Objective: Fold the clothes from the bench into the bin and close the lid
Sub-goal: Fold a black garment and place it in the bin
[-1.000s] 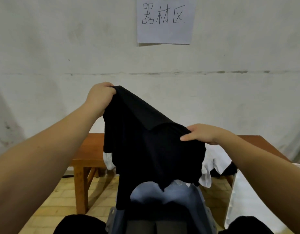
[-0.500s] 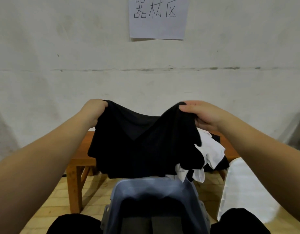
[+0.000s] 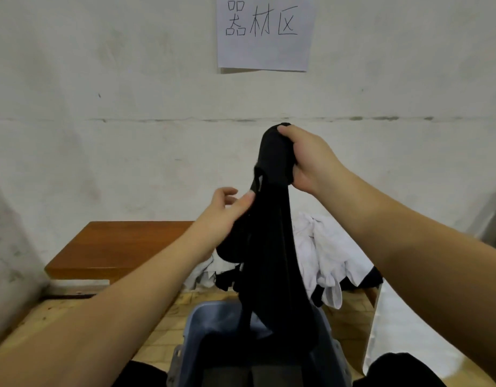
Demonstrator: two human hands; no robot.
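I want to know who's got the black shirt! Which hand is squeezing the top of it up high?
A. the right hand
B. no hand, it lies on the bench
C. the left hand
A: the right hand grips the bunched top of the black shirt, which hangs down over the bin.

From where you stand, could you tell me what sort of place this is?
Probably a plain storage or equipment room: a handwritten paper sign reading 器材区 on a scuffed whitewashed wall, with a wooden bench on a tiled floor.

Right hand (image 3: 308,160) raised in a closed grip; left hand (image 3: 227,210) lower, fingers loosely spread.
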